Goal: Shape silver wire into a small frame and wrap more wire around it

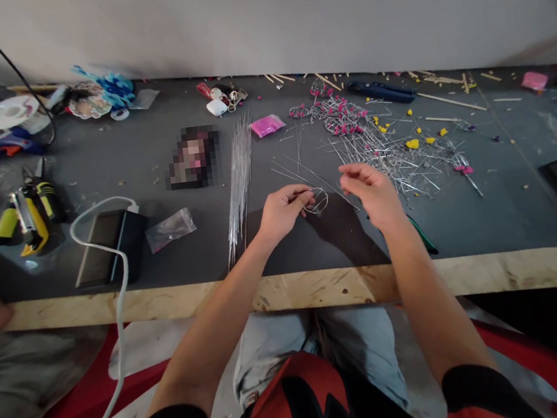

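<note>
Left hand: The left hand (286, 211) was clamped on a wire loop (318, 212), thumb against fingers.
Loop: It stood out from the left fingertips, above the counter (202, 244), between the two hands.
Right hand: The right hand (376, 194) was raised just beside the loop and apart from it, fingers curled with the thumb close to them; whether they gripped anything could not be told.
Loose wires: A few thin wires (298, 149) lay on the counter beyond the hands.
Bundle: Straight wires in a bundle (240, 180) lay lengthwise to the left of the left hand.
Heap: Beyond and to the right of the right hand lay a tangled heap (340, 111) of wire pieces with pink bits; yellow bits (412, 144) lay near it.
Packet: A pink packet (267, 126) lay near the bundle's far end.
Left side: A power bank (112, 247) with a white cable (120, 281) lay near the front edge; a cutter (31, 224) and pliers (45, 192) lay farther left.
Under right forearm: A green item (425, 236) showed partly; its kind could not be told.
</note>
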A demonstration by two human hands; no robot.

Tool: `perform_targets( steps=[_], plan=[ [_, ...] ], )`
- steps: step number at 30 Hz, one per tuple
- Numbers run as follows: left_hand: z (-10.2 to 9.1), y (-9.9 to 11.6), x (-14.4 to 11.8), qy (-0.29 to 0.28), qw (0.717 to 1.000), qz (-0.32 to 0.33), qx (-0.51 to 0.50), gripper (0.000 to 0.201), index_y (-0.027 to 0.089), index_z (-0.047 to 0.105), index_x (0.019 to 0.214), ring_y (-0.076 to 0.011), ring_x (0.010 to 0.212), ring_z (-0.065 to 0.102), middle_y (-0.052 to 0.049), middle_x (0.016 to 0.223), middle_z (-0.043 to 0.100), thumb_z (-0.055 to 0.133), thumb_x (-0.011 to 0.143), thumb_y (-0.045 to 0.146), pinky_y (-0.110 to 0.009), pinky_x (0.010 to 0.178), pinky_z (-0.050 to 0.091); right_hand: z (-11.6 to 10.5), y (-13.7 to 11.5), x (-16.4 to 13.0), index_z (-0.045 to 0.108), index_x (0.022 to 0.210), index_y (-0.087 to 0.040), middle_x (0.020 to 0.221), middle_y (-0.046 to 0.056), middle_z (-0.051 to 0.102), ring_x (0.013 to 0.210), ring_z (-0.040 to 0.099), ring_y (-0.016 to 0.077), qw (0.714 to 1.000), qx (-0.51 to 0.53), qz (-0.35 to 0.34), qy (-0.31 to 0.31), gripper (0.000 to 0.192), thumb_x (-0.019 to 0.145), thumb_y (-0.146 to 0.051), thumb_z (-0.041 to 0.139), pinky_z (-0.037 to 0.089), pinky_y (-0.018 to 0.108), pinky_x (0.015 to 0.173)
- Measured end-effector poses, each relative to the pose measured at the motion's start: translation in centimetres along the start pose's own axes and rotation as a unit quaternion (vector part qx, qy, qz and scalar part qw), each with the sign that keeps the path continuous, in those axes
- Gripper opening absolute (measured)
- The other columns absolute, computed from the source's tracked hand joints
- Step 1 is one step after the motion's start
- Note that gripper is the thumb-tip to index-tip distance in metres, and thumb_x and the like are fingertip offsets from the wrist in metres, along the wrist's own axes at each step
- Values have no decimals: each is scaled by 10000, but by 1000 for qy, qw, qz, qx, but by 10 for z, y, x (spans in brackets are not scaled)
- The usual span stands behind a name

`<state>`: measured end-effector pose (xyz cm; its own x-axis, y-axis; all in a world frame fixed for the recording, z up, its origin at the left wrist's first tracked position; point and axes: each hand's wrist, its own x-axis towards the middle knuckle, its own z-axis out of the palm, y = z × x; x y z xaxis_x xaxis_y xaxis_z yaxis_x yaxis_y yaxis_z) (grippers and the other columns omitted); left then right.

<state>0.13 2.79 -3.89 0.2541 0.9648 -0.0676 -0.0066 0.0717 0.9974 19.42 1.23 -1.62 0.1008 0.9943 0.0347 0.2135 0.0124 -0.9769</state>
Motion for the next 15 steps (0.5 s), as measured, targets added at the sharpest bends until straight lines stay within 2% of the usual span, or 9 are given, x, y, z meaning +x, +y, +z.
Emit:
perform_targets(
  steps=[2,3,5,7,9,12,15],
  plan=[
    [-1,0,0,4,1000,6,-1,185,124,630,869,-84,543,576,-39,695,662,619,774,283,-179,439,433,-18,-6,-6,572,1057,-234,912,24,598,820,573,159,993,-93,-28,64,316,785,-392,553,454,323,767],
    [0,0,-1,4,1000,8,-8,180,123,618,867,-86,546,580,-38,693,658,619,774,278,-175,427,431,-28,-8,-11,556,1062,-230,987,48,590,900,566,187,986,-147,-33,74,329,786,-409,547,445,348,803],
    [1,4,-4,-6,1000,9,-25,173,125,597,866,-98,575,600,-37,697,652,619,774,269,-176,426,443,-48,-5,-27,556,1025,-223,1105,92,542,1040,509,257,957,-284,-19,52,359,747,-447,592,406,417,877],
    [5,10,-10,-25,999,11,-36,170,129,586,870,-111,606,620,-45,715,655,619,777,268,-187,440,465,-64,5,-44,563,929,-223,1116,112,507,1096,456,324,912,-409,15,25,400,644,-478,680,368,478,908],
    [10,20,-19,-47,998,22,-41,173,137,584,872,-118,625,632,-59,740,664,620,783,280,-196,455,481,-75,17,-58,545,911,-229,1089,113,512,1065,466,326,885,-465,22,-6,395,633,-471,687,380,469,884],
    [18,34,-39,-66,996,30,-56,181,144,575,866,-126,633,643,-59,749,673,621,787,301,-204,455,487,-82,23,-67,533,851,-223,948,93,571,955,524,288,876,-480,10,-44,280,693,-434,627,413,395,794],
    [23,43,-61,-59,995,30,-81,202,143,568,866,-127,613,643,-49,738,676,633,780,314,-206,441,488,-83,13,-68,569,778,-216,806,77,614,780,571,258,875,-480,52,-27,223,698,-421,608,405,340,657]
  ],
)
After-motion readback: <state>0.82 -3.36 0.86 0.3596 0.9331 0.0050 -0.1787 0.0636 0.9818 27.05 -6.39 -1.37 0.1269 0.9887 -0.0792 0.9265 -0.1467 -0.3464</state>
